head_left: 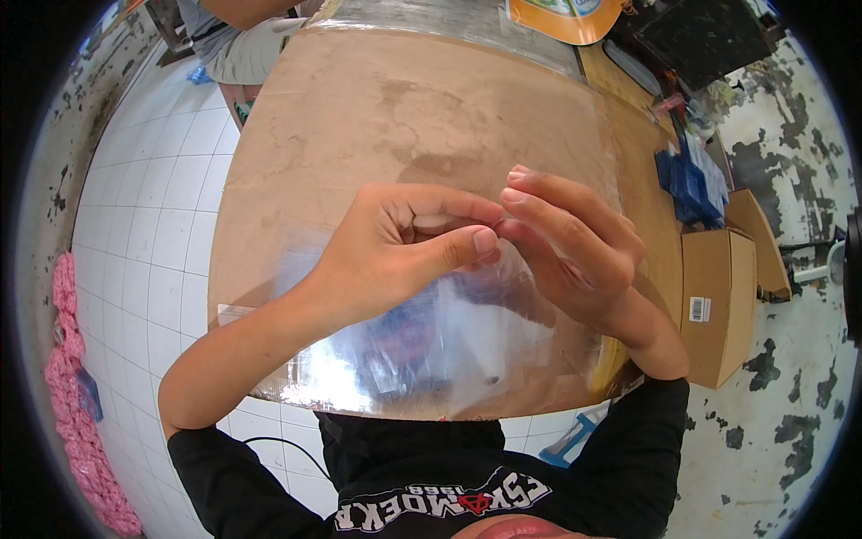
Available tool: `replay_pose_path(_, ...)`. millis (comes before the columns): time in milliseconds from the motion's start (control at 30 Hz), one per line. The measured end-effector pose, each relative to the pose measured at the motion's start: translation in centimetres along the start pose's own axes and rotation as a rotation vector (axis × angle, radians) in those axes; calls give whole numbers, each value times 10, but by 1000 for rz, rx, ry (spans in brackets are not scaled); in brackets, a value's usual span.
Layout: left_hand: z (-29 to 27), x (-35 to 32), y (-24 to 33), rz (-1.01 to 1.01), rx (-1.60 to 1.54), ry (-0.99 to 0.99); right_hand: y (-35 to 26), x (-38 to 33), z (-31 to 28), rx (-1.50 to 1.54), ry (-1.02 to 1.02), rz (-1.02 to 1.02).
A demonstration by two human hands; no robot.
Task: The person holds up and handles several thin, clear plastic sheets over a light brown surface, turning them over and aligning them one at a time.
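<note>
My left hand (386,242) is raised over the near half of a cardboard-covered table (350,117), its thumb and index finger brought together in a pinch. Close against those fingertips is my right hand (584,247), fingers bent and the thumb tip reaching toward the left hand's pinch. Whatever lies between the fingertips is too small or too transparent to make out. Below both hands, clear plastic film or bags (422,332) spread over the table's near part, shiny with glare. A whitish, see-through sheet (489,346) shows among them under the right hand.
An open cardboard box (718,296) stands right of the table, with blue packets (691,184) behind it. An orange hand fan-like item (570,18) lies at the far edge. Another person (242,54) sits far left. A pink bundle (81,404) lies along the left wall.
</note>
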State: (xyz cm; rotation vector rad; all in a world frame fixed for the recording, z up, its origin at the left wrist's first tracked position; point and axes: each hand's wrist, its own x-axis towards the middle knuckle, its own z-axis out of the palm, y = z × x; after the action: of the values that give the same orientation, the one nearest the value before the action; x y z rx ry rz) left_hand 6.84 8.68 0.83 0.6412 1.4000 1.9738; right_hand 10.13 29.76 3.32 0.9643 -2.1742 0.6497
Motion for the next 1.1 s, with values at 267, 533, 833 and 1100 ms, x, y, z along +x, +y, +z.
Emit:
replay_pose_path(267, 9, 0, -3, 67, -12, 88, 2, -1, 2, 7, 23, -48)
replay_pose_path(533, 12, -1, -4, 88, 20, 121, -2, 0, 5, 46, 44, -21)
replay_pose_path(833, 13, -2, -4, 67, 16, 134, -3, -4, 7, 69, 51, -10)
replay_pose_path(1100, 9, -2, -5, 41, 47, 94, -4, -4, 5, 59, -4, 10)
